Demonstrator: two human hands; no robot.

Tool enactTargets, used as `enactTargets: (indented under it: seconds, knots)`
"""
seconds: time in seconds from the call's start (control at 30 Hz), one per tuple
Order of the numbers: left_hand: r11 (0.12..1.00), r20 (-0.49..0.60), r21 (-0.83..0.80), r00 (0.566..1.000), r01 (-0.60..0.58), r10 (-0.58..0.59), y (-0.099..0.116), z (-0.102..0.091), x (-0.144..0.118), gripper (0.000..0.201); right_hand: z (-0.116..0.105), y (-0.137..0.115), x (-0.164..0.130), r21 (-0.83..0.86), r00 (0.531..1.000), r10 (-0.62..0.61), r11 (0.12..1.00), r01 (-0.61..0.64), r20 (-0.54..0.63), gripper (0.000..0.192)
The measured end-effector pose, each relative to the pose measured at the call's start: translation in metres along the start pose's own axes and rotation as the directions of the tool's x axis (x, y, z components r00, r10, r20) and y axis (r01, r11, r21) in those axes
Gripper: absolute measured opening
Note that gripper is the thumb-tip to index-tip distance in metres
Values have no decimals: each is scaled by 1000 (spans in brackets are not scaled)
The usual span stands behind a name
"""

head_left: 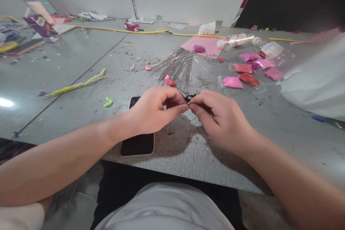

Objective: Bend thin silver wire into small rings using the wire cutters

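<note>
Grey textured surface (81, 79) filling most of the frame, littered with scraps; a dark phone (138, 143) lies at lower centre, partly under the left wrist. A fan of thin silver wires (178, 65) spreads at upper centre, and small bags of pink and red material (244, 75) sit to the upper right. The left hand (153, 113) and right hand (221, 122) meet at mid-frame just above the surface, fingers of both drawn narrow and pinched together on a small dark piece (190, 97), apparently with a fine wire loop hanging below it; what the piece is cannot be told. Judged from this pose, the work goes best with both wrists braced low, one hand holding steady while the other makes short, light twists, so the thin wire neither kinks nor slips free.
</note>
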State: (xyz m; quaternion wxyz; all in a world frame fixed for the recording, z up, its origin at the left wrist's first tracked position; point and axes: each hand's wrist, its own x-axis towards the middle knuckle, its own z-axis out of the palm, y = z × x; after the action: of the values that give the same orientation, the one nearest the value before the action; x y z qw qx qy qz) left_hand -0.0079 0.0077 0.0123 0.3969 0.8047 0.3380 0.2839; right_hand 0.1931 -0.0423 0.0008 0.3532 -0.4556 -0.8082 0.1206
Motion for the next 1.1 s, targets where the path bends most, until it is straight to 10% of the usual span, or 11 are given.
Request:
enactTargets:
  seconds: [0.33,0.7,1.1]
  knots:
    - [947,95,244,977,-207,189,-5,-10,1,17,-3,3,0,-3,999,53,999,-53,-1,14]
    - [998,23,27,998,51,-51,6,-1,-3,18,2,-4,-4,-104,991,-116,989,109,-63,15]
    - [993,20,25,993,117,-118,6,2,-4,22,4,-8,-3,4,981,186,983,-186,-52,14]
